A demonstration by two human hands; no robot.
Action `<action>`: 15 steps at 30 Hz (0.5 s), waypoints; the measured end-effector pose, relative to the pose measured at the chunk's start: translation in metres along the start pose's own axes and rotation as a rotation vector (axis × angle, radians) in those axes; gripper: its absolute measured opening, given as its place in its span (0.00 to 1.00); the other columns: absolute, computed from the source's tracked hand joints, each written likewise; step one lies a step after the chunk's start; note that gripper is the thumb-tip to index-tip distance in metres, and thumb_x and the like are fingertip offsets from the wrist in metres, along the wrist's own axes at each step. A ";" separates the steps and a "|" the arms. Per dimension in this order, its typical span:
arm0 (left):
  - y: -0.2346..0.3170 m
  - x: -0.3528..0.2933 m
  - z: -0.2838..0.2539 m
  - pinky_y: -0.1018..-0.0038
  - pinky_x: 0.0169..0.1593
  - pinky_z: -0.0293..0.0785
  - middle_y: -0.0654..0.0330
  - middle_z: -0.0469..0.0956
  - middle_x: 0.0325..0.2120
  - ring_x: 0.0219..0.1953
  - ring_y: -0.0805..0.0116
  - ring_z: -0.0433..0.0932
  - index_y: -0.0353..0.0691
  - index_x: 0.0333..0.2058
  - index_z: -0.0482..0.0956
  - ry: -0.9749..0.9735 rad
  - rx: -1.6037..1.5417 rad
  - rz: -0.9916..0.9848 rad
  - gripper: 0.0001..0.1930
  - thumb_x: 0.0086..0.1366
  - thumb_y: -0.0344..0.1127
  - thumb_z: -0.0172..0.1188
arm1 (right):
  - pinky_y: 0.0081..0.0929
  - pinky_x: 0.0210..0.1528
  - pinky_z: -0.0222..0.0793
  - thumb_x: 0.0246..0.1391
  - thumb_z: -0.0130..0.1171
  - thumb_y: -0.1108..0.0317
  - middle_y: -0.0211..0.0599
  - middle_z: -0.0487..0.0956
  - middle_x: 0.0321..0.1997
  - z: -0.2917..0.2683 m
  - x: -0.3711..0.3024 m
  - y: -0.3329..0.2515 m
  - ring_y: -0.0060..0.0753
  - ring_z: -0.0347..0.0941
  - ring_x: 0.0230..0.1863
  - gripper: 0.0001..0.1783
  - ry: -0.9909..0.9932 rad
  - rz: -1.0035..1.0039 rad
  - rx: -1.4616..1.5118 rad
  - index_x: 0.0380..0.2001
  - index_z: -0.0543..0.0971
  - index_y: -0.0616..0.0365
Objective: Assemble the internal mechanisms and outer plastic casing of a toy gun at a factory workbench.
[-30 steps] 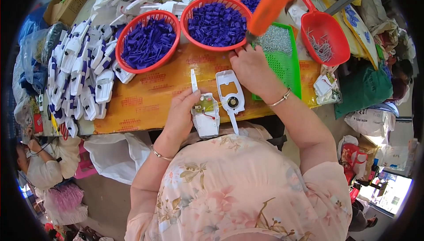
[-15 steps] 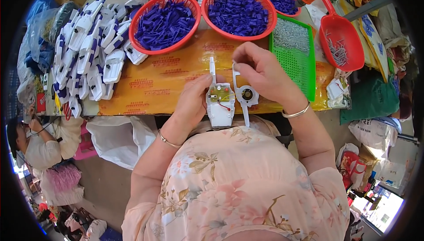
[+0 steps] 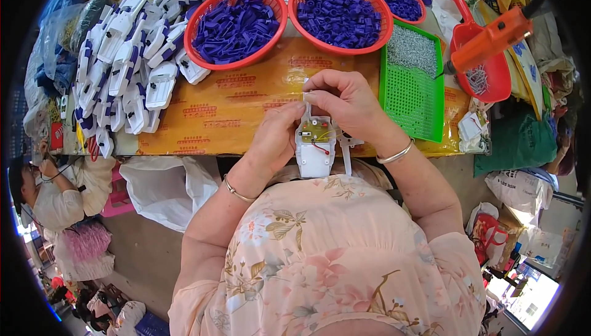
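My left hand is closed around the side of a white plastic housing, held upright near the table's front edge. Inside the housing sit a small green-yellow circuit board and thin red and yellow wires. My right hand is pinched at the housing's narrow upper end; anything between its fingertips is too small or hidden to make out. Beside the housing is a second white plastic part, partly covered by my right hand, so its round black piece hardly shows.
Red baskets of purple parts line the back. A green tray of screws is right, with a red scoop beyond it and an orange power screwdriver hanging over. White-purple housings pile up left. Another person sits at far left.
My right hand has moved left, from the second white part to the housing's narrow end. The hanging orange screwdriver has swung right and nearer, over the scoop.
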State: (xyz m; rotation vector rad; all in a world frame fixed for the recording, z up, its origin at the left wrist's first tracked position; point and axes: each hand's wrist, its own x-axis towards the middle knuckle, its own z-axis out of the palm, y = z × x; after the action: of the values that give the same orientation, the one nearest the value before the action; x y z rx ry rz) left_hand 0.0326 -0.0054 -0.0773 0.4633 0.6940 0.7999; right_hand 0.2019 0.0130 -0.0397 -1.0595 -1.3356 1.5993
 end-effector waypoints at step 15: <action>0.010 -0.003 -0.001 0.86 0.26 0.61 0.70 0.75 0.29 0.26 0.85 0.67 0.36 0.44 0.76 -0.035 0.395 0.100 0.16 0.67 0.41 0.47 | 0.16 0.34 0.71 0.54 0.57 0.76 0.27 0.78 0.31 0.009 -0.005 0.012 0.14 0.72 0.32 0.06 0.151 -0.153 -0.176 0.35 0.78 0.65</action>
State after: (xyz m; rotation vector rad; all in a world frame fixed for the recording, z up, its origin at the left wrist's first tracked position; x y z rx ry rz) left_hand 0.0258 -0.0018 -0.0706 0.8732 0.8043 0.7469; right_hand 0.1947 0.0036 -0.0502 -1.1301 -1.4375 1.2829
